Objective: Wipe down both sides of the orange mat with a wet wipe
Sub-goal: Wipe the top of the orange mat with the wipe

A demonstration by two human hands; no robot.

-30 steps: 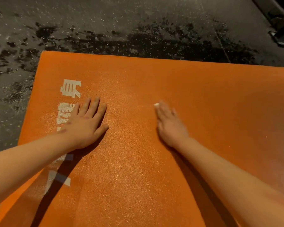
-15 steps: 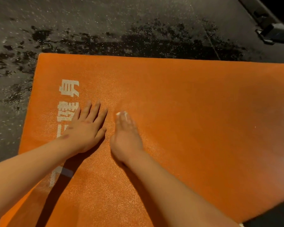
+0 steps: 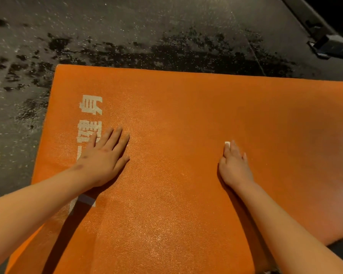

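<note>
Dark speckled floor (image 3: 24, 91) at far left, with patches that look wet; orange mat (image 3: 186, 107) lies flat on it and fills most of the view; white lettering (image 3: 90, 104) runs along the mat's left end. Left hand (image 3: 101, 159) is flat on the mat, partly over the lettering, fingers straight and slightly spread, holding nothing; reads as an anchor. Right hand (image 3: 235, 167) is well apart to the right, palm down, fingers straight and close together, pressing the wet wipe (image 3: 227, 143) onto the mat; only a white corner shows past the fingertips. Metal bracket (image 3: 333, 46) at top right, off the mat. Judgement: step in hand is wiping the top face; underside not yet done. To do it well: even pressure so the wipe doesn't bunch; straight overlapping passes out to the edges; shift the anchor hand to cover the lettering zone beneath it.
</note>
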